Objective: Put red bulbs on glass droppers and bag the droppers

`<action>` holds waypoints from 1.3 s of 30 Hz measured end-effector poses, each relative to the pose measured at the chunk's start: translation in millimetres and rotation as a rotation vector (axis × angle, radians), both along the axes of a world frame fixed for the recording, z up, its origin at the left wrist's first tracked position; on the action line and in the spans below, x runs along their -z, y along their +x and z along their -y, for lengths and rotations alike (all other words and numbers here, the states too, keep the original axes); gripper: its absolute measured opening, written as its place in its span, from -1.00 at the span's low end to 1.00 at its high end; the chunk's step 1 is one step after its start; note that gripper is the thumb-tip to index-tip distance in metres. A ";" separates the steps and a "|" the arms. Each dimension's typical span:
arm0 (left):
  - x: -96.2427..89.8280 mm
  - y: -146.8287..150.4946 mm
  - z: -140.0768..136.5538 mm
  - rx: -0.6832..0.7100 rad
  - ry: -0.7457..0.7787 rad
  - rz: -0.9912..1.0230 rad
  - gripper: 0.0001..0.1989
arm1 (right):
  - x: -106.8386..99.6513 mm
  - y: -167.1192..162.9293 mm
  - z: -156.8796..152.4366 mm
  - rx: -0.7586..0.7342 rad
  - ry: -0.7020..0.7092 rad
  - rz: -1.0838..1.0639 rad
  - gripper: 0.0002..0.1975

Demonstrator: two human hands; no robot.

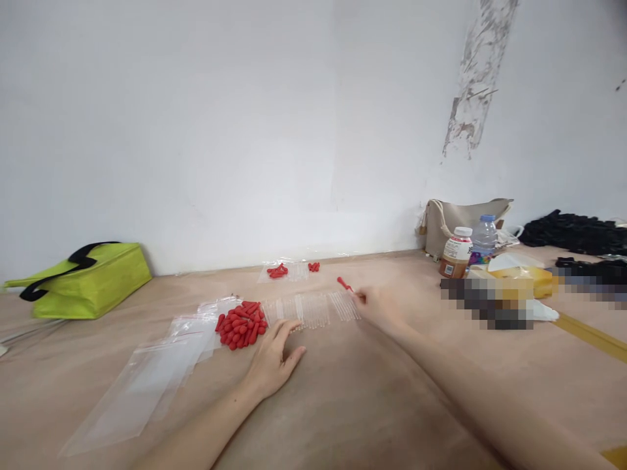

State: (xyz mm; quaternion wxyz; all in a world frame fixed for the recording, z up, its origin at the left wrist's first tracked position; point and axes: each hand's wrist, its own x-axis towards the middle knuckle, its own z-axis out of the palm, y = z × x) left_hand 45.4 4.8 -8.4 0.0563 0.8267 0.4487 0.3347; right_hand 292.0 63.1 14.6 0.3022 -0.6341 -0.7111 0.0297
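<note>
A makeshift small-scale assembly or packing spot is suggested, rather than a fitted workshop or lab. The work is laid out on a bare brown surface (pixel 343 391) set against a plain white wall (pixel 220 130), whose paint is seen flaking in one patch (pixel 473 85). Batch work is indicated by a heap of red rubber bulbs (pixel 241 324), a row of clear tubes (pixel 313 309) and flat resealable bags (pixel 147 378). Personal belongings are kept alongside: a green tote bag (pixel 91 281), a beige bag (pixel 460 222) and two drink bottles (pixel 470 248).
</note>
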 end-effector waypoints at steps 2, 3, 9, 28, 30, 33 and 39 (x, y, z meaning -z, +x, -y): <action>-0.9 0.5 0.2 0.037 -0.021 -0.019 -0.71 | 0.6 9.7 -18.9 0.133 -0.039 -0.009 -0.74; -1.6 0.8 0.4 0.055 -0.028 -0.030 -0.74 | 2.5 12.6 -25.5 0.171 -0.055 -0.009 -0.74; -4.0 2.0 1.6 0.084 -0.036 -0.056 -0.83 | 19.6 12.9 -32.1 0.268 -0.116 -0.003 -0.77; -4.2 3.0 -0.8 0.106 -0.068 -0.078 -0.90 | 20.5 -14.9 -16.1 0.050 0.000 0.064 -0.84; -4.7 3.0 -0.7 0.106 -0.058 -0.086 -0.90 | 21.4 -23.2 -15.3 0.060 -0.023 0.096 -0.85; -5.1 3.2 -0.2 0.105 -0.051 -0.087 -0.89 | 20.3 -31.3 -16.7 0.110 -0.074 0.128 -0.83; -4.6 3.2 -0.8 0.113 -0.054 -0.080 -0.90 | 10.8 -38.8 -24.1 0.150 -0.238 0.154 -0.82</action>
